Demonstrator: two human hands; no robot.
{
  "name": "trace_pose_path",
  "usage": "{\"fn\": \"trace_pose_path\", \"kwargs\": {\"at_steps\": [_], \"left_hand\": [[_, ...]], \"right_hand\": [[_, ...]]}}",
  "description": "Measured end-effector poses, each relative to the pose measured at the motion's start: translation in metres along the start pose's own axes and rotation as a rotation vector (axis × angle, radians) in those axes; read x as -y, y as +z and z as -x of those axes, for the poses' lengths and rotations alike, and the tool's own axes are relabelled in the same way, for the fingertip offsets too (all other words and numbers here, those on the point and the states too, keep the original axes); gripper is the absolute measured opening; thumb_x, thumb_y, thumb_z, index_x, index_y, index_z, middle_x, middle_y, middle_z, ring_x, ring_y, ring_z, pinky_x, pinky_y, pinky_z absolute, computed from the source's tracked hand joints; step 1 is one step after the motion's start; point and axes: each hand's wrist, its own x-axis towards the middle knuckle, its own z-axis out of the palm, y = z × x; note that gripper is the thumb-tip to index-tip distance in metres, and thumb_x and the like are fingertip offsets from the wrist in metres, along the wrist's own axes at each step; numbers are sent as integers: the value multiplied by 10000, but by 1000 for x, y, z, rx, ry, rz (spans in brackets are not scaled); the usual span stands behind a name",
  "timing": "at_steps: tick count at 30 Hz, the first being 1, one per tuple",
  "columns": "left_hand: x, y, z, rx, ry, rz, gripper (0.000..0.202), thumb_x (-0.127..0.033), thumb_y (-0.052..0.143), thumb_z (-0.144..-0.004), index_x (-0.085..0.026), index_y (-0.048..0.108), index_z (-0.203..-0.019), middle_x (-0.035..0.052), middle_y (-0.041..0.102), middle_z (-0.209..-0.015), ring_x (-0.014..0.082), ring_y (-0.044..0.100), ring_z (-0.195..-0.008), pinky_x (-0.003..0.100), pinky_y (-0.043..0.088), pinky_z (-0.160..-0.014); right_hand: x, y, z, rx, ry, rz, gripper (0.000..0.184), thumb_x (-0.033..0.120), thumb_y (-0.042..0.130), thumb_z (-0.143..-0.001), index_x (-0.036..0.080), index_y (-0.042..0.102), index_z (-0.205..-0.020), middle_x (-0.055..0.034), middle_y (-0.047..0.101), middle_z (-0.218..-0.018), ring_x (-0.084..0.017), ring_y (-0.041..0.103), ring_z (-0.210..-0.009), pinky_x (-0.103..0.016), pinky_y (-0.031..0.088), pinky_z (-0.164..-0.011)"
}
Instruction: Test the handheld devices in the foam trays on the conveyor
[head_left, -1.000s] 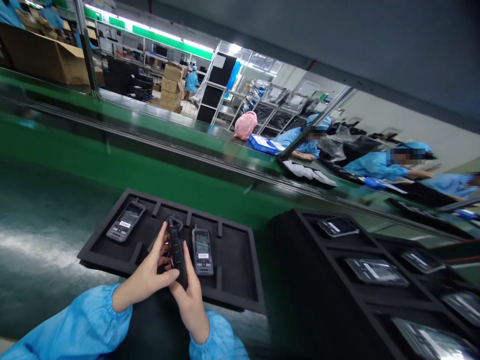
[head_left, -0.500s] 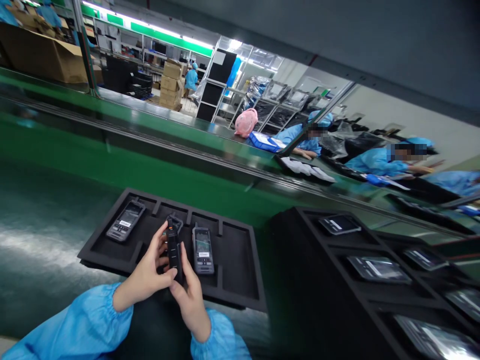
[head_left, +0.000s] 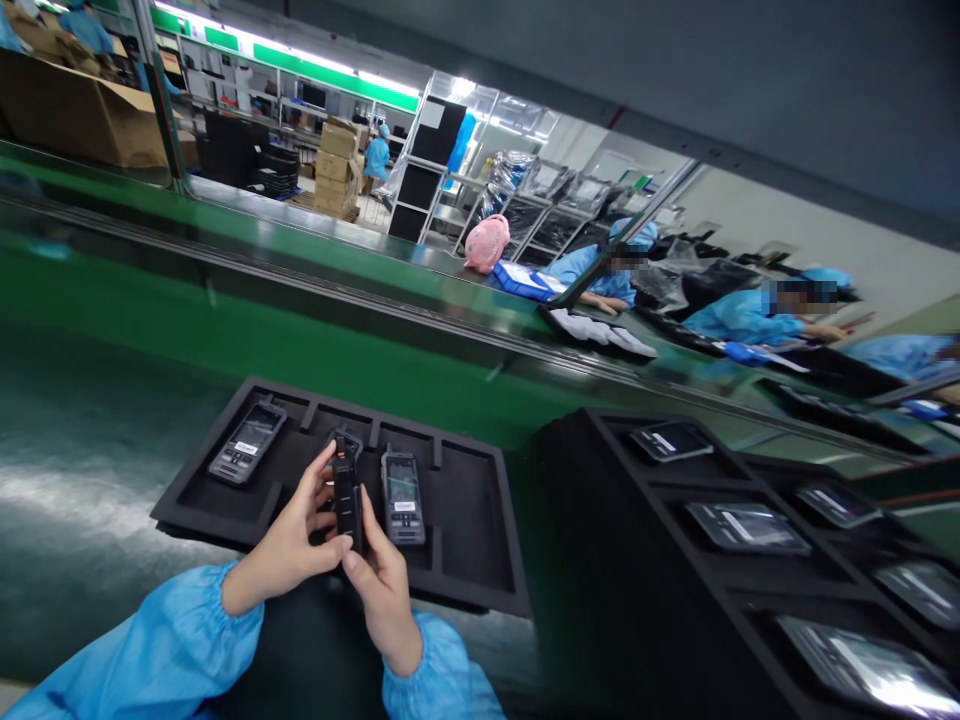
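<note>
Between both hands I hold a black handheld phone (head_left: 346, 498) on edge, its button side with an orange key turned up. My left hand (head_left: 300, 535) grips it from the left, fingers behind it and thumb near its lower end. My right hand (head_left: 384, 590) closes on it from the right. Beneath is a black foam tray (head_left: 480, 585) with compartments. A handheld phone with stub antenna (head_left: 249, 442) lies in its left part, another (head_left: 403, 498) right of my hands. A third (head_left: 349, 438) is mostly hidden behind the held one.
At the right rises a tall stack of black foam trays (head_left: 622, 560), its top one holding several phones (head_left: 746, 527). A green conveyor line (head_left: 225, 320) runs behind. Across it, co-workers in blue (head_left: 742, 318) sit near a pink fan-like object (head_left: 487, 243). A cardboard box (head_left: 82, 110) stands far left.
The view has shifted slightly, so the scene sits a little further left. My hands keep the same hold on the phone, with almost no movement.
</note>
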Motion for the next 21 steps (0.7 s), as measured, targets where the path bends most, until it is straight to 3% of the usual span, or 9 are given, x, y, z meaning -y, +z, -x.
{"fn": "trace_pose_path", "kwargs": {"at_steps": [4, 8, 11, 17, 19, 21], "left_hand": [[-3, -2, -1, 6, -46, -12, 1035, -333, 770, -763, -356, 89, -1543, 112, 423, -1434, 267, 529, -1223, 344, 517, -933], [0, -4, -3, 37, -88, 42, 989, -388, 745, -789, -372, 103, -1541, 107, 465, -1395, 185, 631, -930, 299, 552, -770], [1, -2, -3, 29, -70, 65, 984, -402, 736, -798, -367, 94, -1543, 95, 535, -1307, 144, 620, -803, 297, 552, -748], [2, 8, -3, -34, -96, 14, 1000, -411, 743, -787, -331, 99, -1548, 104, 555, -1309, 182, 647, -863, 277, 556, -672], [3, 7, -3, -57, -87, -30, 974, -428, 728, -794, -324, 119, -1546, 114, 541, -1344, 206, 656, -899, 279, 565, -638], [3, -2, 1, -111, -13, -102, 921, -450, 712, -798, -335, 174, -1536, 104, 518, -1391, 259, 637, -1050, 333, 592, -761]], "right_hand": [[0, -2, -2, 35, 9, -107, 682, 543, 661, -813, 328, 443, -1422, 24, 465, -1495, -266, 390, -1414, -471, 314, -1179], [-7, -5, -4, 26, 35, -195, 745, 584, 698, -755, 312, 469, -1409, 0, 532, -1442, -287, 442, -1379, -470, 334, -1169], [-15, -6, -4, -40, 55, -181, 652, 572, 651, -805, 310, 506, -1384, 0, 542, -1436, -270, 431, -1391, -458, 305, -1189], [-13, 5, -2, -122, 59, -242, 595, 555, 637, -830, 282, 552, -1351, -2, 562, -1422, -256, 435, -1390, -456, 274, -1209], [-6, 8, -3, -149, 92, -356, 579, 538, 665, -810, 274, 587, -1319, -29, 626, -1351, -267, 524, -1314, -469, 365, -1158], [3, 2, -6, -176, 139, -489, 547, 552, 652, -804, 237, 640, -1251, -79, 701, -1222, -286, 651, -1136, -485, 506, -1014]]}}
